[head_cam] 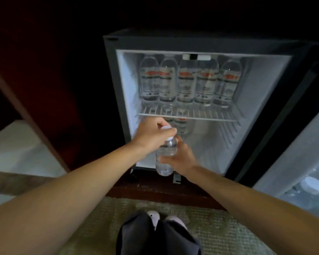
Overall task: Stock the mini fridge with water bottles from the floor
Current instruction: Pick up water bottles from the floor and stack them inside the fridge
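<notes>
Starting nearest the camera, dark trousers (155, 236) and pale shoes (154, 217) are seen on a woven mat (219, 227), with both bare forearms stretched forward above them. A clear water bottle (166, 155) is held roughly upright in front of the lower front edge of the open mini fridge (112, 89). It is gripped by the right hand (180, 159), whose fingers are curled round the bottle's middle from the right, leaving its base below them and its own cap above them. Just above and to the left, the left hand (151, 133) is closed, its fingertips pinched round a second white cap (165, 127) at the mouth of the lower compartment. What lies under that cap is hidden by the hand. Farther in, another labelled bottle (180, 126) is glimpsed at the back of the lower compartment, blurred. Above it, a row of five labelled bottles (187, 83) is stood on the wire shelf (210, 116). At the right, the door (302, 144) is swung open, and a capped bottle (311, 186) is seen in it.
</notes>
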`<action>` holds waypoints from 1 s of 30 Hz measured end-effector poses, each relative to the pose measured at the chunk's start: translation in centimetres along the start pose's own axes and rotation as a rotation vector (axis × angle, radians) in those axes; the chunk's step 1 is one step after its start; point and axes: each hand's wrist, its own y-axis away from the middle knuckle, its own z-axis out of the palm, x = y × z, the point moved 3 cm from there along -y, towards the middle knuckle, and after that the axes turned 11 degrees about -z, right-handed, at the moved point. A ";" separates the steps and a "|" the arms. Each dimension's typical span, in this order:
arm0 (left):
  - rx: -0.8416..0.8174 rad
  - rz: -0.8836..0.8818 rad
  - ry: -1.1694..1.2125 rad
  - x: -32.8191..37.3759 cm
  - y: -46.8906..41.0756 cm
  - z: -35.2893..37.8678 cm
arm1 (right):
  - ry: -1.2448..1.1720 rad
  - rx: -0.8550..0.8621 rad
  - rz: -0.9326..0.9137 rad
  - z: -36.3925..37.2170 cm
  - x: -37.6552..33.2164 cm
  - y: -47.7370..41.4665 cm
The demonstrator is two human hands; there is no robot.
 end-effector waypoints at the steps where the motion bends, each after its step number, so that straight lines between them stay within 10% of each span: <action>1: -0.043 -0.006 0.014 -0.5 -1.1 1.2 | -0.019 0.036 0.020 0.0 1.5 -0.8; 10: -0.186 -0.181 0.302 -4.7 -11.7 7.3 | -0.119 0.324 0.204 -1.5 11.1 -8.0; 16: -0.096 -0.152 0.001 -7.0 -16.9 8.5 | -0.108 0.526 0.299 -3.6 14.1 -12.2; 30: -0.156 -0.103 0.128 -7.0 -19.1 11.2 | -0.247 0.540 0.264 -4.4 15.8 -16.7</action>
